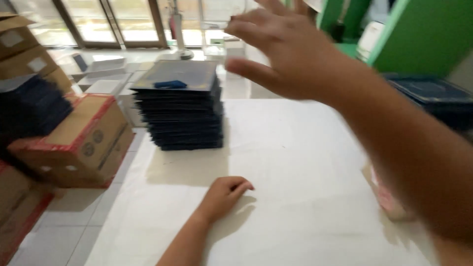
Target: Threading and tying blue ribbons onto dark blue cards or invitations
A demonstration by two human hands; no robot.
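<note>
Two hands show, and neither grasps anything. The left hand (224, 194) rests on the white worktop (305, 162), its fingers (241, 186) curled loosely under against the surface and empty. The right hand (281, 47) is raised in the air above the far edge of the worktop, blurred, its fingers (251, 27) spread and released, holding nothing. Nearest to it, just beyond the left hand too, stands one tall stack of dark blue flat covers (183, 113) on the worktop's far left corner, the top one edged with a thin pale border and carrying one small blue object (170, 84). To the left, off the worktop, one brown cardboard box with red edging (84, 140) lies tilted, two round grey marks on its side; further brown boxes sit above and below it, their number unclear. At the right edge lies one dark blue bin (433, 96) beside a green wall (423, 34). One small pinkish package (389, 202) sits by the right forearm, too blurred to describe.
</note>
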